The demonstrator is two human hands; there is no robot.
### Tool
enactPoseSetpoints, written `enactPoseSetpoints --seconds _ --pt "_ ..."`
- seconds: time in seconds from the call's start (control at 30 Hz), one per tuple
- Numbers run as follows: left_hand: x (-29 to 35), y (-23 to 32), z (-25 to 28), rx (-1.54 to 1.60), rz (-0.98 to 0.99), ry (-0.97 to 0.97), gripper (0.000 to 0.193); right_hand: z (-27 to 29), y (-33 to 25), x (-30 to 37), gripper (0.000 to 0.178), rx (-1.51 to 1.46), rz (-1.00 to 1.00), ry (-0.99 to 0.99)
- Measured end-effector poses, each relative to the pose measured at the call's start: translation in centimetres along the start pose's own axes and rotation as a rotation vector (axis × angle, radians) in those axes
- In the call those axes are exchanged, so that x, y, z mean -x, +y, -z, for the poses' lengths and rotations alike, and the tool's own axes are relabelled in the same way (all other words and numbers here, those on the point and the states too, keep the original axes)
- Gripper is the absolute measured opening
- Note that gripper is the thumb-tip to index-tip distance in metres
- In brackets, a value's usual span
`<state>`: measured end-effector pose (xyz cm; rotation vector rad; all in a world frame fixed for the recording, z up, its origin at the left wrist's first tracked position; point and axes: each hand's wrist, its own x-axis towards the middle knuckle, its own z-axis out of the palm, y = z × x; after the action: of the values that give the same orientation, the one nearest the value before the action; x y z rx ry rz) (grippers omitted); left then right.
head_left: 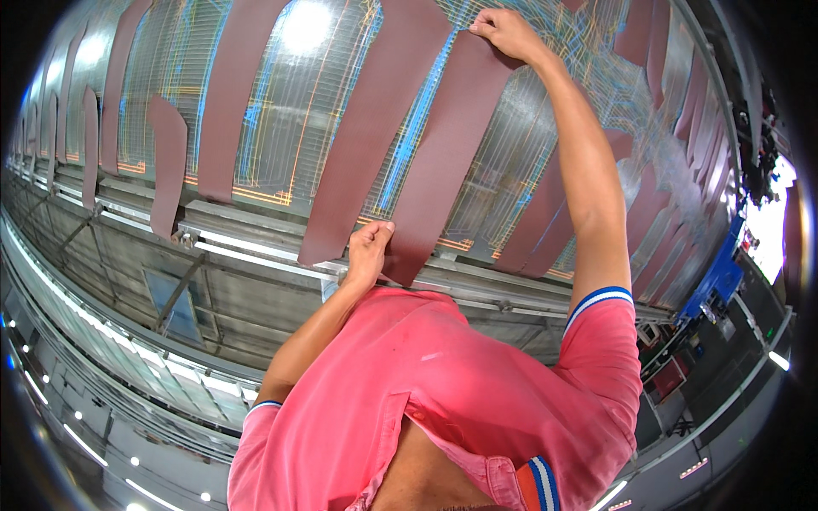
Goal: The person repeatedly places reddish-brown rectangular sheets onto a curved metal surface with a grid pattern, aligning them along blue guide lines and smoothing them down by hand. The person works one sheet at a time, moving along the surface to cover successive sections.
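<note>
A long maroon strip of leather-like sheet point(452, 145) lies lengthwise in front of me on a glassy surface point(298, 94) drawn with many coloured lines. At its far end my right hand point(509, 36) has thumb and fingers pinched on the edge, arm stretched out. My left hand point(370, 251) is closed on the strip's near left edge, close to my body; its fingertips are partly hidden. Just left of it lies a second maroon strip point(375, 128), separated by a narrow lined gap. The strip's near end hangs slightly past the table edge.
More maroon strips, such as a curved one point(169, 162) and a wide one point(228, 111), lie to the left. Further pieces point(545, 217) spread to the right. A metal rail point(247, 254) runs along the near edge. A blue machine part point(716, 272) stands at the right.
</note>
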<state>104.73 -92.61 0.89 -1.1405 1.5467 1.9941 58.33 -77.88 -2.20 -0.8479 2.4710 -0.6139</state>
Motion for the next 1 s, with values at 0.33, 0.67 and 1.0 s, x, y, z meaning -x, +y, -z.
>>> enactPoseSetpoints --seconds 0.33,0.67,1.0 --pt "1.1 0.2 -0.3 -0.009 -0.054 0.039 0.025 -0.4 0.9 -1.0 0.032 0.049 -0.049 -0.049" --pt "-1.2 0.3 0.0 0.000 0.039 0.057 0.027 -0.8 -0.1 -0.7 0.036 0.063 -0.061 0.032" --pt "-2.0 -0.3 0.3 -0.039 0.043 0.039 0.024 0.9 -1.8 -0.5 0.022 -0.061 -0.121 -0.004"
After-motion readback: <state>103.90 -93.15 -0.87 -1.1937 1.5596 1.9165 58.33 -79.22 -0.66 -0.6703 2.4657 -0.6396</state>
